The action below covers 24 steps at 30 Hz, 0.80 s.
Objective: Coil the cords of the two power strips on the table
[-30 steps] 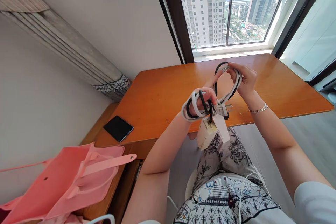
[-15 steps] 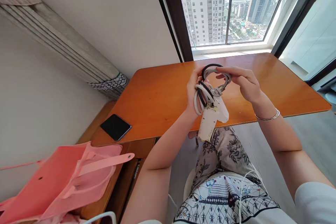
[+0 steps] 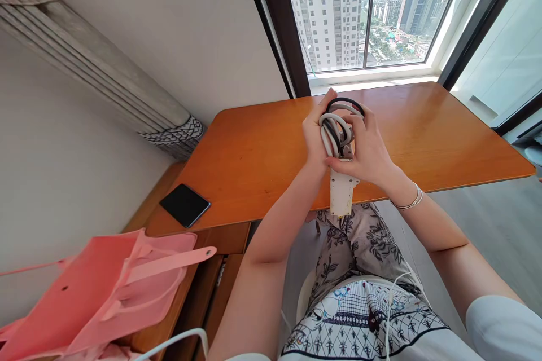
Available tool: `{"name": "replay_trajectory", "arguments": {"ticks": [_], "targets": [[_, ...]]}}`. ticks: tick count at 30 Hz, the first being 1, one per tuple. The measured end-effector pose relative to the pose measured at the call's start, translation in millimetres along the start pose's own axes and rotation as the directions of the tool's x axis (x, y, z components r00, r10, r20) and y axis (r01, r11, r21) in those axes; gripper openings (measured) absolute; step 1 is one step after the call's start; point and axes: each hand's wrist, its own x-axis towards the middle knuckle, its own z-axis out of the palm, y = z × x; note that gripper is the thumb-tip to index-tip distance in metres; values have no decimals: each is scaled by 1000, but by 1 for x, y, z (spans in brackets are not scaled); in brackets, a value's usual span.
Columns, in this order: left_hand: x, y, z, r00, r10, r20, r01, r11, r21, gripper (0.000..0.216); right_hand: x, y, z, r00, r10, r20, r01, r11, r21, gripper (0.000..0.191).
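A bundle of coiled grey-white and black cables (image 3: 334, 134) is held over the near side of the table. Beneath the coils hangs a white plastic block (image 3: 341, 194) with yellowed edges, pointing down toward my lap; its exact kind is unclear. My left hand (image 3: 315, 132) grips the bundle from the left, its fingers mostly behind the coils. My right hand (image 3: 367, 149) closes round the same bundle from the right, with the thumb across the front near the top of the block and fingers over the loops.
The orange-brown wooden table (image 3: 262, 163) reaches to the window (image 3: 368, 22). A dark-screened phone or tablet (image 3: 185, 205) lies at its left. Closer to me on the left is an open pink bag (image 3: 114, 287), with a white cable (image 3: 178, 338) beside it.
My right hand has moved from pinching the upper loop to wrapping round the bundle beside my left hand. The loops are drawn closer together, and the white block now hangs straighter.
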Motion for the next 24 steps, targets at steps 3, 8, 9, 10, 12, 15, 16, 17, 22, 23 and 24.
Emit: {"name": "replay_trajectory", "arguments": {"ticks": [3,8,9,10,12,15,16,17,22,23,24], "targets": [[4,-2,2,1000,12,-22,-11,1000,14,23,-1,3,4,1000,0,-13,0,1000,23,61],[10,-10,-4,991,126,-49,-117,981,155,25,-2,10,17,997,49,-54,-45,996,71,42],[11,-12,-7,984,176,-32,-164,959,230,31,-2,12,19,996,70,-56,-66,995,76,43],[10,-13,-11,975,221,-5,-208,924,320,41,-2,14,21,994,91,-55,-87,993,78,45],[8,-15,-18,959,279,50,-266,828,493,60,0,18,24,991,124,-52,-119,990,78,45],[4,-20,-27,945,310,106,-303,703,643,59,2,24,27,988,146,-56,-141,986,83,38],[4,-21,-29,940,317,124,-316,674,667,53,2,26,27,987,151,-62,-145,985,88,36],[4,-22,-31,935,322,145,-330,650,684,48,3,28,28,985,158,-70,-151,984,96,34],[8,-23,-34,908,330,257,-414,614,672,37,0,40,31,974,203,-98,-192,975,111,26],[9,-22,-34,903,333,272,-426,602,675,37,-1,43,31,973,210,-96,-199,974,110,26],[9,-21,-35,899,334,282,-433,584,687,36,-2,45,32,972,216,-92,-205,972,113,28]]}}
